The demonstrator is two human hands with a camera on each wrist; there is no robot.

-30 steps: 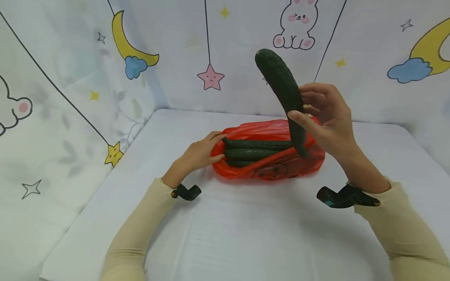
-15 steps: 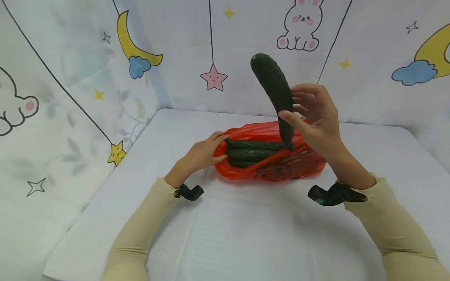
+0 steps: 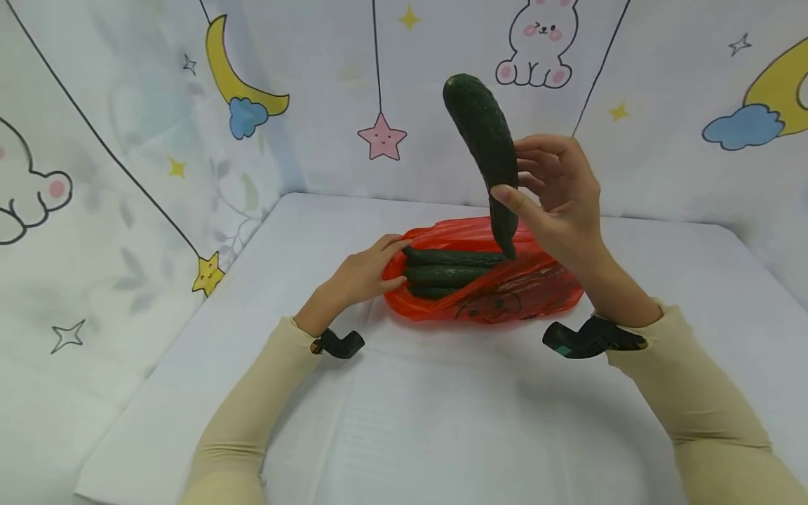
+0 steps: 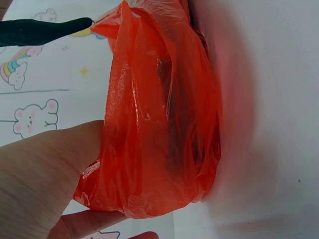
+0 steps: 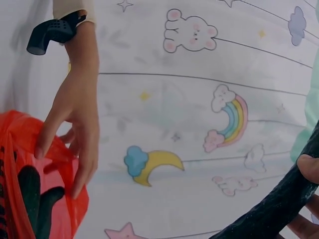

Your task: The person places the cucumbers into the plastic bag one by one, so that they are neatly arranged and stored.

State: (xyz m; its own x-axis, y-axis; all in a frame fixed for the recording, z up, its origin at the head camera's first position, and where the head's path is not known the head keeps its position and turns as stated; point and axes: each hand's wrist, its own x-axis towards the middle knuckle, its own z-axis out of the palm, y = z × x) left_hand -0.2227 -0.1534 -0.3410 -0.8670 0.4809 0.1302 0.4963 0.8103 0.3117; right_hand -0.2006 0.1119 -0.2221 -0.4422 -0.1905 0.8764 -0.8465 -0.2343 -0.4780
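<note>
In the head view my right hand (image 3: 562, 193) holds a dark green cucumber (image 3: 482, 133) up in the air, thumb on the near side and fingers behind. The cucumber stands tilted, its thick end up and its thin tip overlapping the bag below. A red plastic bag (image 3: 536, 294) lies on its side with its mouth spread, and several more cucumbers (image 3: 445, 273) lie inside, side by side. At the bag's left end my left hand (image 3: 362, 273) holds the rim. The right wrist view shows this hand's thumb and fingers around the red plastic.
The bag rests on a white-covered table (image 3: 442, 407). Behind it and at the left hangs a white cloth backdrop (image 3: 328, 84) printed with moons, stars and rabbits. Each wrist wears a small black camera (image 3: 341, 344).
My right hand has moved left with the cucumber, dipping slightly and then rising. The left hand stays on the bag, and the bag has hardly shifted.
</note>
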